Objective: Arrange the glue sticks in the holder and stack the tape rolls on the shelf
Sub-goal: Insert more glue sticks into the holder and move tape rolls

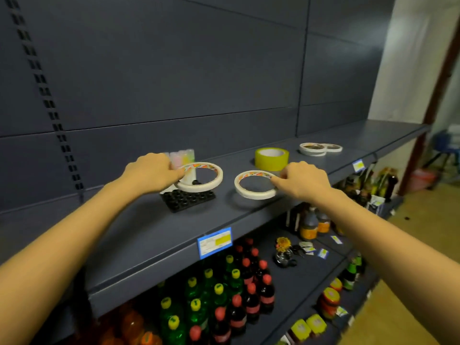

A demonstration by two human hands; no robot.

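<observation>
- The left hand (149, 174) has its fingers (178, 174) curled round the near edge of the left white tape roll (199, 188). It holds this thin ring tilted and clear of the shelf, over the black holder (189, 200).
- The right hand (303, 181) pinches the rim of the right white tape roll (254, 195) between its fingertips (276, 180) and thumb. The shadow under the roll suggests it is raised slightly off the shelf (149, 232).
- The two held rolls are near each other but apart.
- The pastel glue sticks (183, 155) stand at the back of the holder, partly hidden by the left hand. The front sockets look unfilled.
- Behind the right hand sits a wide yellow tape roll (271, 160). Further right lie more thin white rolls (312, 148), seemingly one small stack with a single roll touching it.
- The step in hand looks to be stacking:
  - Level each ring before setting it down.
  - Line up the rims, then let go only once the roll sits flat.
  - Carry the left roll clear of the glue sticks so it knocks none over.
- The wide yellow roll would likely make the steadiest base.
</observation>
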